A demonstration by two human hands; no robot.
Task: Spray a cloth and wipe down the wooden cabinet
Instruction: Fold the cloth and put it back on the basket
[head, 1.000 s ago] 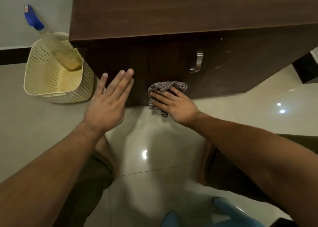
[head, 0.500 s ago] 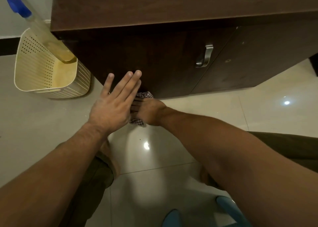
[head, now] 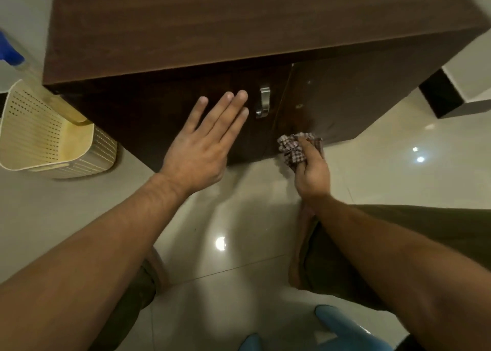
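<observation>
- Glossy pale floor tiles (head: 239, 212) are spreading beneath us as we are crouching before the wooden cabinet (head: 239, 31).
- We are wiping its dark front low down on the right-hand panel; overlapping passes upward from the base are looking wisest to us.
- Our left hand (head: 198, 151) is lying open, fingers straight, over the door; whether it is touching, we cannot tell.
- Our right hand (head: 312, 172) is clutching the bunched checked cloth (head: 291, 148) at the panel's foot; flattening it should cover more.
- We are planning to work round the metal handle (head: 263, 102).
</observation>
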